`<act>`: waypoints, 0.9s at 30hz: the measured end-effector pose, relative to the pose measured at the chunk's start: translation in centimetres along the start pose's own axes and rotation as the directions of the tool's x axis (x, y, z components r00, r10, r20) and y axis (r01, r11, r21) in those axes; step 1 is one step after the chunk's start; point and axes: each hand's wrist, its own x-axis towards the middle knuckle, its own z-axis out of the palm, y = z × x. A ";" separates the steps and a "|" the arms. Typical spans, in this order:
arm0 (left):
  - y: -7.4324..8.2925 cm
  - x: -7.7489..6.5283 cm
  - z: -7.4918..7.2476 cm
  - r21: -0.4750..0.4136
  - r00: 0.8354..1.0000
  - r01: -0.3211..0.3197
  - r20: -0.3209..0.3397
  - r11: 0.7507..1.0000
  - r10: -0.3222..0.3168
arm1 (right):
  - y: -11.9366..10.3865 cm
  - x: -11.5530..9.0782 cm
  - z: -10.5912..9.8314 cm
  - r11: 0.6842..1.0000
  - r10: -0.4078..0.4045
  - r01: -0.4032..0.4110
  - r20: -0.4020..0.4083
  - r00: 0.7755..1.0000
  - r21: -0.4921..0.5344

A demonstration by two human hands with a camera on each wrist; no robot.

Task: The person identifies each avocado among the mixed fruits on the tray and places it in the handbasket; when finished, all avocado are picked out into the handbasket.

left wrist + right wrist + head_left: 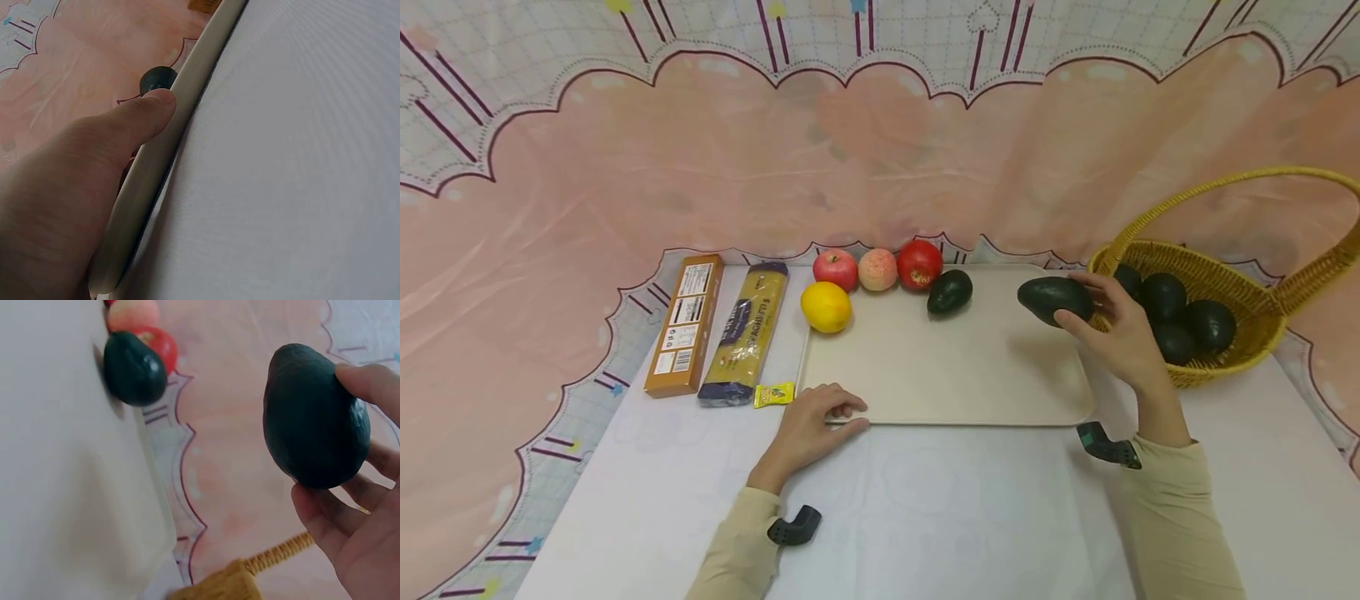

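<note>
Over the right end of the beige tray (925, 392), my right hand (1116, 337) grips a dark green avocado (1054, 300) between thumb and fingers. The right wrist view shows the same avocado (315, 419) held at its wide end. A second avocado (950, 292) lies on the tray near its back edge. My left hand (816, 425) rests on the tray's front left corner, and in the left wrist view its thumb (153, 112) lies along the rim. Beside my right hand, a yellow wicker basket (1247, 350) holds several more avocados (1210, 325).
Along the tray's back left stand a red apple (836, 269), a peach (877, 269), a pomegranate (920, 265) and a lemon (826, 307). Left of the tray lie an orange-brown box (685, 325), a spaghetti pack (745, 333) and a small yellow packet (773, 394). The basket's tall handle (1225, 179) arches upward.
</note>
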 end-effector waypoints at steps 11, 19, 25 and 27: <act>-0.2 0.0 0.1 0.015 1.000 -0.004 -0.002 1.000 0.004 | 1.2 -0.4 -2.8 0.997 0.059 -0.061 -0.031 0.998 -0.050; -0.2 0.0 0.1 0.021 1.000 -0.007 -0.003 1.000 0.007 | 2.4 -1.1 -4.9 0.977 0.191 -0.194 -0.034 0.981 -0.085; -0.2 0.0 0.1 0.021 1.000 -0.005 0.001 1.000 0.005 | 3.3 -1.6 -6.3 0.965 0.241 -0.244 -0.037 0.970 -0.102; -0.2 0.0 0.1 0.022 1.000 -0.003 0.003 1.000 0.003 | 3.6 -1.8 -6.8 0.952 0.284 -0.285 -0.025 0.958 -0.110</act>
